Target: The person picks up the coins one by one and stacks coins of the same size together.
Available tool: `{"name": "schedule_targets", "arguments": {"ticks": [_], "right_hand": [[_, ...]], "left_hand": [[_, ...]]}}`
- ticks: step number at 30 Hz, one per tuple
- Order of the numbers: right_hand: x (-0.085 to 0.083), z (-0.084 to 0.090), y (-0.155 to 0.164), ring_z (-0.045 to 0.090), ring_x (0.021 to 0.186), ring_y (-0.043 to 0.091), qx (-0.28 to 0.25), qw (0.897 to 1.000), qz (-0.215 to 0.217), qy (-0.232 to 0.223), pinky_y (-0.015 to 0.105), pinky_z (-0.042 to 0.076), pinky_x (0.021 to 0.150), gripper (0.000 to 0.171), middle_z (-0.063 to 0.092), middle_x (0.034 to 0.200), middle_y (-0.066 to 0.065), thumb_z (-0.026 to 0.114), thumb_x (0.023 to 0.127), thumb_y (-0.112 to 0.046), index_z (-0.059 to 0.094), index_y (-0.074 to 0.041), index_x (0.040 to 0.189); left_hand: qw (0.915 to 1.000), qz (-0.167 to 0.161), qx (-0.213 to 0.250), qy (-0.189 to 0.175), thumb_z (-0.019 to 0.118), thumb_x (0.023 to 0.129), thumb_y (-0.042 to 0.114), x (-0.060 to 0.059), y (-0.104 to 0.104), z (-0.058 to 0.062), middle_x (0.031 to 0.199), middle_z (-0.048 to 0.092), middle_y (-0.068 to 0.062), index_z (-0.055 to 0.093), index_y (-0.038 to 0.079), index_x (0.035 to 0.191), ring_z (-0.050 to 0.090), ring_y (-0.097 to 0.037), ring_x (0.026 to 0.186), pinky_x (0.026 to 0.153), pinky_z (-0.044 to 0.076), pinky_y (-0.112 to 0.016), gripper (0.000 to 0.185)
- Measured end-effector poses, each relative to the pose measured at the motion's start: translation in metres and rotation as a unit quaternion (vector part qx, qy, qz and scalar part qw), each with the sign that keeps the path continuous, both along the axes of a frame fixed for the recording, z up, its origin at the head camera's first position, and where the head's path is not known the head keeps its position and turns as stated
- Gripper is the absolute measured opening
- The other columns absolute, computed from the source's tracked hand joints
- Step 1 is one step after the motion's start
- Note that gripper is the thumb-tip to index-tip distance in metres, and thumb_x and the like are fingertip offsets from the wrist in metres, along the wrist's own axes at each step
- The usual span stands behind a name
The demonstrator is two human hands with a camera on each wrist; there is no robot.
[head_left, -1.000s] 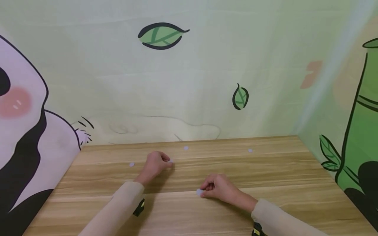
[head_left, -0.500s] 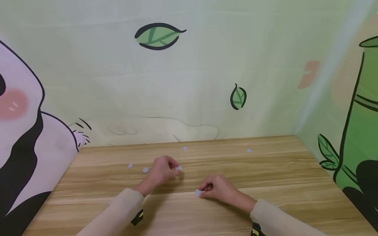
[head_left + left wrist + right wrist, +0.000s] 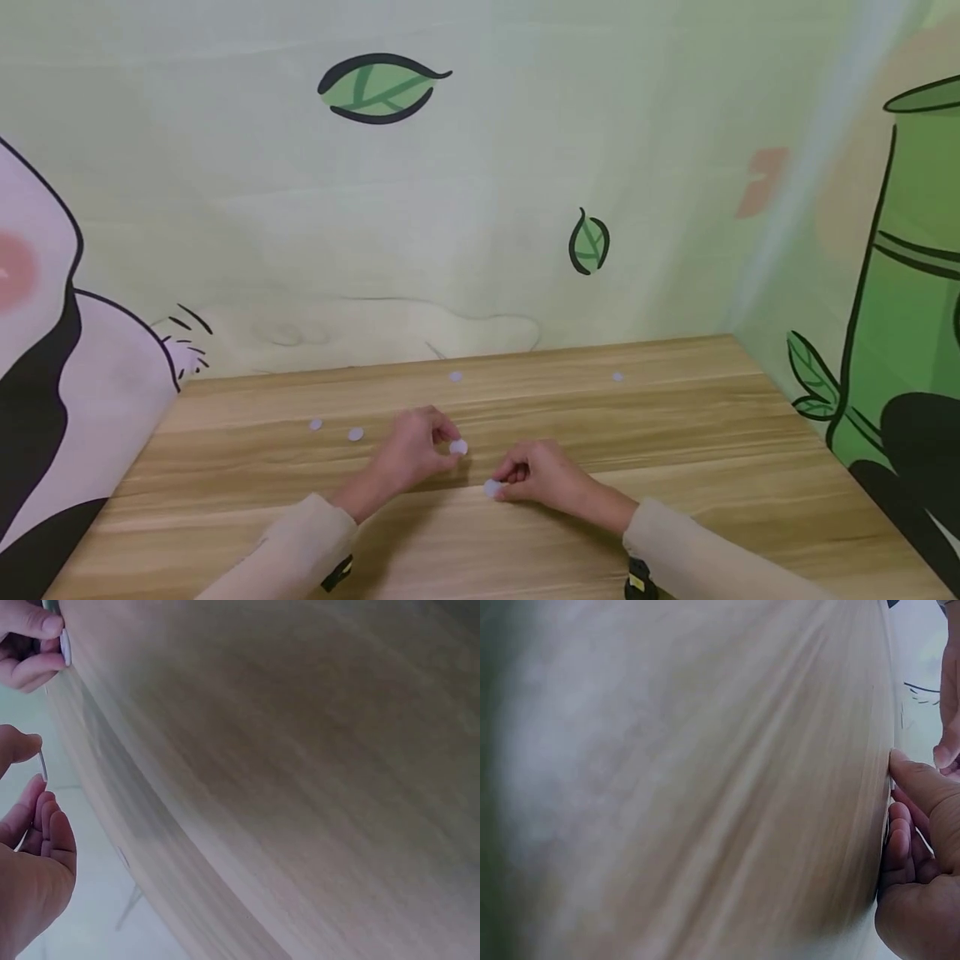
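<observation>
My left hand (image 3: 408,454) pinches a small white round disc (image 3: 459,447) between thumb and forefinger. In the left wrist view, that disc (image 3: 43,765) shows edge-on, raised between thumb and fingertip. To its right, my right hand (image 3: 551,475) pinches a second white disc (image 3: 492,488) close over the wooden table; its other fingers are curled in. The two held discs are a short distance apart, facing each other. In the right wrist view, my right hand (image 3: 926,825) is low at the tabletop, and its disc is mostly hidden.
More white discs lie flat on the wood-grain table (image 3: 675,450): a left disc (image 3: 316,424), one beside it (image 3: 356,434), a back disc (image 3: 456,377) and a back-right disc (image 3: 617,377). A printed cloth backdrop (image 3: 487,167) rises behind the table's far edge.
My left hand has moved right and nearer with its disc, toward the right hand, uncovering a disc on the table to its left. The right hand keeps its pinch; the head view has shifted slightly.
</observation>
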State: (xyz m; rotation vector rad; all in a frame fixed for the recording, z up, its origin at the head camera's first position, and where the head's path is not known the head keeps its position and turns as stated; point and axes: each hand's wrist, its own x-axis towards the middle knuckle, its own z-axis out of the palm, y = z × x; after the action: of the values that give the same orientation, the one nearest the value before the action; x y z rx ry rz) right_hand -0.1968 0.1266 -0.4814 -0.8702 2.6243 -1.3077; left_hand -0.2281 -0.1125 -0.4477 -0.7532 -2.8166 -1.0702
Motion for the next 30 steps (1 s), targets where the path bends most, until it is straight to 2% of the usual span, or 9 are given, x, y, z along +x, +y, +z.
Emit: {"name": "schedule_targets", "arguments": {"ticks": [5, 16, 23, 25, 30], "right_hand": [[0.001, -0.001, -0.001, 0.056, 0.071, -0.001, -0.004, 1.000, 0.007, -0.008, 0.019, 0.051, 0.064, 0.013, 0.069, 0.082, -0.006, 0.086, 0.082, -0.014, 0.079, -0.008, 0.090], [0.000, -0.003, -0.001, 0.056, 0.071, -0.002, -0.006, 1.000, 0.006, -0.003, 0.019, 0.051, 0.064, 0.013, 0.069, 0.082, -0.004, 0.087, 0.081, -0.011, 0.078, -0.007, 0.091], [-0.001, -0.002, -0.001, 0.055, 0.071, -0.003, -0.001, 1.000, -0.002, -0.003, 0.018, 0.050, 0.063, 0.014, 0.069, 0.081, -0.004, 0.087, 0.080, -0.011, 0.079, -0.007, 0.090], [-0.001, -0.002, 0.000, 0.055, 0.071, -0.003, 0.002, 1.000, -0.006, -0.002, 0.018, 0.050, 0.063, 0.014, 0.068, 0.081, -0.005, 0.087, 0.080, -0.011, 0.079, -0.008, 0.090], [-0.001, -0.001, 0.000, 0.054, 0.071, -0.002, 0.011, 1.000, -0.010, 0.000, 0.018, 0.049, 0.062, 0.014, 0.067, 0.079, -0.007, 0.088, 0.080, -0.013, 0.079, -0.009, 0.090]], "left_hand": [[0.9995, -0.028, -0.009, 0.010, 0.087, 0.070, 0.003, 0.007, 0.001, -0.003, 0.089, 0.062, 0.002, 0.072, 0.008, 0.085, 0.059, -0.015, 0.083, 0.073, 0.052, -0.025, 0.023], [0.9958, -0.084, -0.013, 0.035, 0.086, 0.074, 0.005, 0.019, 0.009, -0.002, 0.091, 0.064, 0.001, 0.072, 0.006, 0.087, 0.062, -0.016, 0.084, 0.075, 0.055, -0.026, 0.020], [0.9883, -0.116, -0.041, 0.090, 0.087, 0.073, 0.008, 0.019, 0.014, -0.005, 0.087, 0.064, 0.001, 0.074, 0.005, 0.086, 0.061, -0.013, 0.078, 0.069, 0.052, -0.021, 0.019], [0.9876, -0.125, -0.041, 0.086, 0.086, 0.073, 0.008, 0.020, 0.015, -0.006, 0.087, 0.064, 0.000, 0.074, 0.004, 0.086, 0.061, -0.013, 0.077, 0.069, 0.052, -0.020, 0.018], [0.9894, -0.128, -0.044, 0.051, 0.085, 0.075, 0.008, 0.022, 0.019, -0.009, 0.088, 0.063, 0.000, 0.073, 0.004, 0.087, 0.057, -0.011, 0.077, 0.067, 0.050, -0.019, 0.018]]}}
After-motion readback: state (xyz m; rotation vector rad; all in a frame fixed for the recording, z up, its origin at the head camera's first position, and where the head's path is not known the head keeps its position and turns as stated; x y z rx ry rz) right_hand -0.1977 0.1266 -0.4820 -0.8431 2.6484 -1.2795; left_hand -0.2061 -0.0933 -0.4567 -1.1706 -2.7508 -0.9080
